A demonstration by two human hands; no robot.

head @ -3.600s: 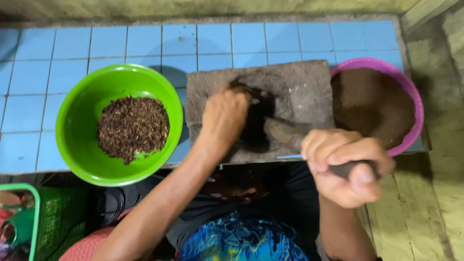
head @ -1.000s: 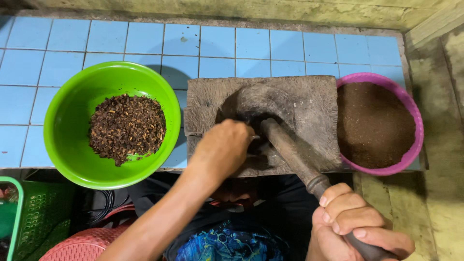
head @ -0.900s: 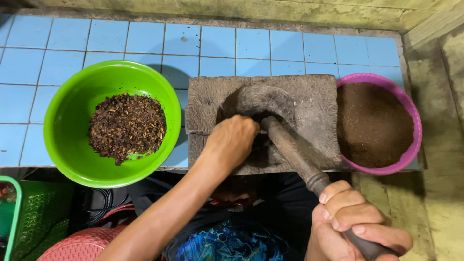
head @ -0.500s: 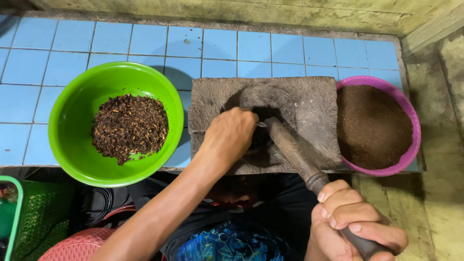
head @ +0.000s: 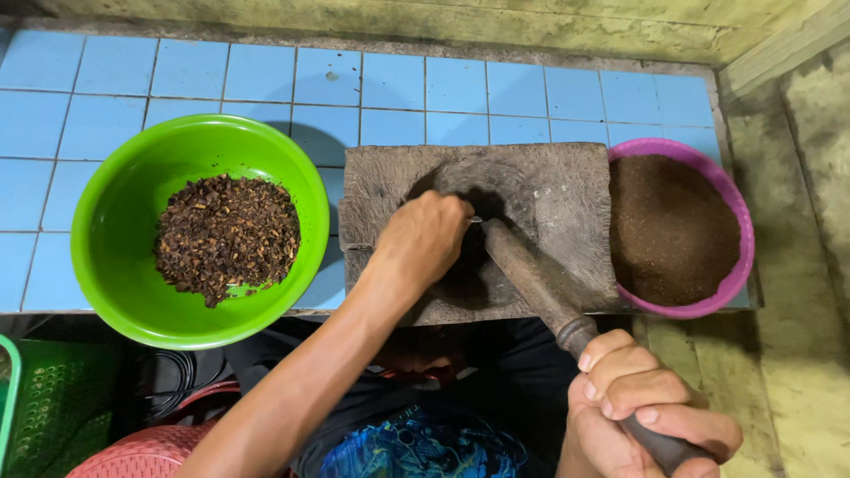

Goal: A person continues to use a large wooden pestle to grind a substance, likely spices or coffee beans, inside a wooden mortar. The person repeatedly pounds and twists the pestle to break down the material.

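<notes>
A square grey stone mortar (head: 567,190) sits on the blue tiled counter, with a round hollow in its middle. My left hand (head: 423,237) reaches into the hollow, fingers curled down among dark material; what they hold is hidden. My right hand (head: 642,409) grips the lower end of a long dark wooden pestle (head: 531,279), whose head rests slanted in the hollow just right of my left fingers.
A green bowl (head: 115,265) with coarse dark brown bits stands left of the mortar. A pink bowl (head: 739,239) of fine brown powder stands to its right. A green basket (head: 44,407) and a red basket (head: 142,456) lie below the counter. A mossy wall runs along the right.
My right hand has slid from near the mortar down to the pestle's lower end. My left hand has shifted a little inside the hollow; the pestle head stays in it.
</notes>
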